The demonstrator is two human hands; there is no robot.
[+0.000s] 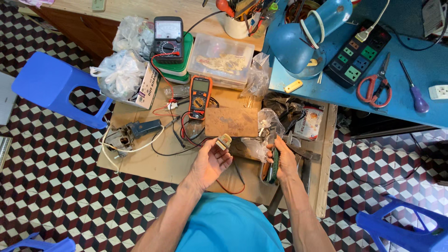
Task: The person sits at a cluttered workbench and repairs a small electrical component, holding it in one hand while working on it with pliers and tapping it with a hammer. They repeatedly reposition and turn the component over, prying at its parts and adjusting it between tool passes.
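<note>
Small beige part [224, 141] pinched in left hand [211, 161]; right hand [283, 161] grips green-handled tool [275, 161]; clear lidded box [220, 60] holds, seemingly, circuit board

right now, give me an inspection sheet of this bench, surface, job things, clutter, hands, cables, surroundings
surface: low cardboard-covered table, crowded along the back, barer near the person.
job's things: small tan component held up in the left hand; green-handled tool under the right hand.
clutter: orange multimeter, black analog meter, clear plastic box, white plastic bags, rusty brown plate.
grippers: left hand pinches the component; right hand closed on the tool.
cables: red and black leads loop in front of the multimeter; white cord at left.
surroundings: blue bench with red scissors, power strip, blue lamp; blue stool; checkered floor.
</note>
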